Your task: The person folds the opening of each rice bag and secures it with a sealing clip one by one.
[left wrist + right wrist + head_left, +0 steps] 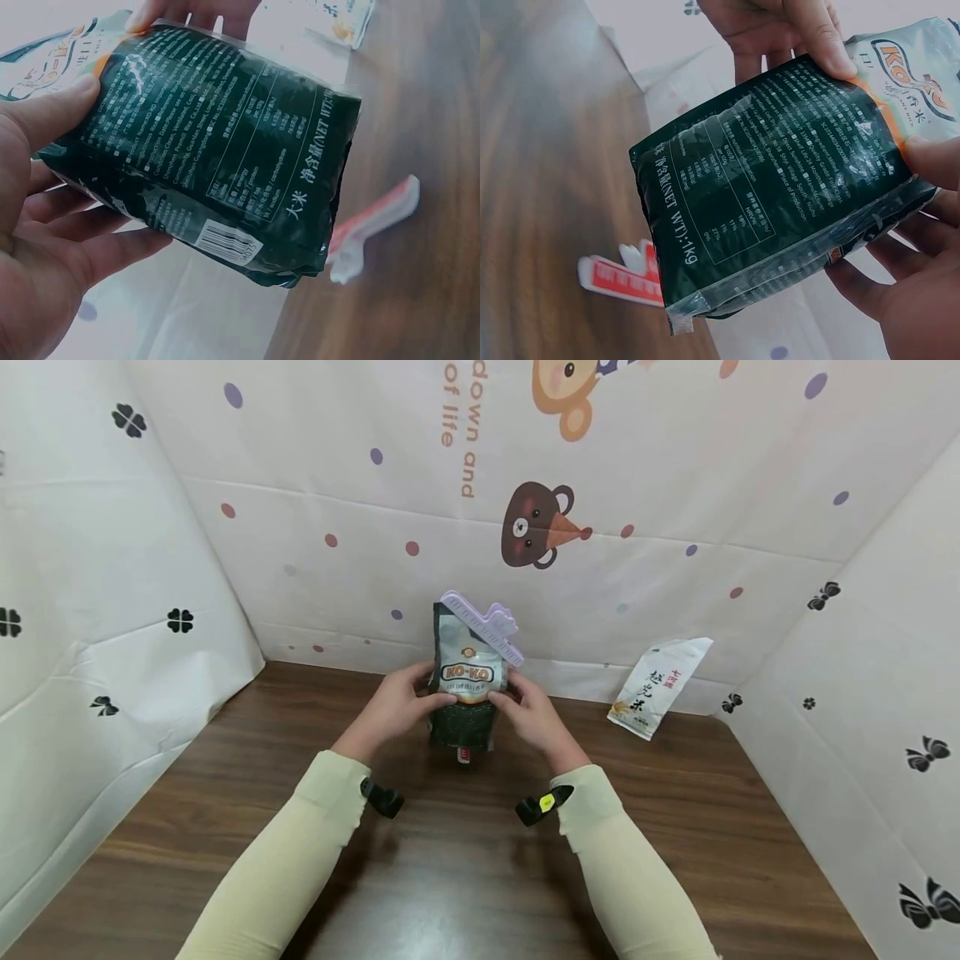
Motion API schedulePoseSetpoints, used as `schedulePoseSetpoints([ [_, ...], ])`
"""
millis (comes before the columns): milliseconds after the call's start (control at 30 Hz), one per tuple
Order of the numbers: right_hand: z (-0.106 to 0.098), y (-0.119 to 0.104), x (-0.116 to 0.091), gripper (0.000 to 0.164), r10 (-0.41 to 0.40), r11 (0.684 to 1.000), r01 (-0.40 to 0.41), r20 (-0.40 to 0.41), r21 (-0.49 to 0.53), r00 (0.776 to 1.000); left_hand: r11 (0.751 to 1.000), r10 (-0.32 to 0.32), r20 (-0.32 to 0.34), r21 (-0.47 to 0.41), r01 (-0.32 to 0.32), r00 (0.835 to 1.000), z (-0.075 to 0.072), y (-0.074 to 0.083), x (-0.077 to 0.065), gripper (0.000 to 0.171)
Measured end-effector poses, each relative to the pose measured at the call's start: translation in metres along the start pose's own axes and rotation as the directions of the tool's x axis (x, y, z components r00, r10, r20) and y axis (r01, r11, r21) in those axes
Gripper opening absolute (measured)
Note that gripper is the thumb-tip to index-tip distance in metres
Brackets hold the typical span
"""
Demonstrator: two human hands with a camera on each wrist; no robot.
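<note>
Between both hands is a dark green and silver bag of rice [463, 724], marked KO-KO. A lilac sealing clip [480, 625] sits slantwise across its top corner. My left hand [395, 703] grips the bag's left side, thumb on the front and fingers behind. On the opposite side my right hand [534, 717] holds it the same way. The wrist views show the bag's printed lower front [225, 127], with a barcode down one side. Below and behind the bag, a red and white clip [622, 277] lies on the wooden table; the head view shows only its end.
A white rice packet [660, 687] leans against the back cloth at the right. Patterned white cloth [337, 585] walls in the brown table [675, 827] at the back and both sides.
</note>
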State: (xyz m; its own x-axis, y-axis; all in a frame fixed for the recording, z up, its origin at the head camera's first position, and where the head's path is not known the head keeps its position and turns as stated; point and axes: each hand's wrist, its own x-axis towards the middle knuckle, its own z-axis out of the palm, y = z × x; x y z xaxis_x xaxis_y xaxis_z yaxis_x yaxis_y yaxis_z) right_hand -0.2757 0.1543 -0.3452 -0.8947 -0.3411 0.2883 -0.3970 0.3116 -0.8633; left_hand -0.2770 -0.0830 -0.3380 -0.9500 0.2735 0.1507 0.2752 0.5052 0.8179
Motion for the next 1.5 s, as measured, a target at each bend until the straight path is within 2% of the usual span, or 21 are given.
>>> schedulePoseSetpoints([
  [233,-0.025,0.007,0.012,0.045,-0.007,1.000,0.006,-0.046,-0.015,0.999,0.999,0.039,0.007,-0.004,-0.039,0.999,0.009,0.015,0.032,0.067],
  [333,-0.034,0.011,0.015,0.044,-0.009,0.999,0.007,-0.058,-0.033,0.998,0.998,0.047,0.014,-0.031,-0.046,0.999,0.016,0.018,0.042,0.066],
  [667,-0.060,0.020,0.024,0.046,0.063,0.998,-0.063,-0.053,0.006,0.997,0.992,-0.023,0.028,-0.123,0.026,0.999,0.042,0.020,0.070,0.067],
  [800,-0.067,0.027,0.028,0.046,0.083,0.996,-0.082,-0.053,0.026,0.995,0.986,-0.032,0.036,-0.161,0.038,0.999,0.051,0.018,0.082,0.067],
  [933,-0.072,0.038,0.029,0.045,0.104,0.994,-0.102,-0.067,0.034,0.992,0.987,-0.029,0.050,-0.154,0.036,0.998,0.060,0.014,0.093,0.068],
  [1167,-0.076,0.051,0.030,0.048,0.145,0.987,-0.139,-0.070,0.081,0.987,0.993,-0.028,0.050,-0.115,0.034,0.998,0.073,0.008,0.104,0.068],
  [1500,-0.084,0.068,0.031,0.047,0.219,0.971,-0.204,-0.124,0.128,0.968,0.995,-0.021,0.055,-0.094,0.027,0.998,0.092,0.005,0.118,0.070],
])
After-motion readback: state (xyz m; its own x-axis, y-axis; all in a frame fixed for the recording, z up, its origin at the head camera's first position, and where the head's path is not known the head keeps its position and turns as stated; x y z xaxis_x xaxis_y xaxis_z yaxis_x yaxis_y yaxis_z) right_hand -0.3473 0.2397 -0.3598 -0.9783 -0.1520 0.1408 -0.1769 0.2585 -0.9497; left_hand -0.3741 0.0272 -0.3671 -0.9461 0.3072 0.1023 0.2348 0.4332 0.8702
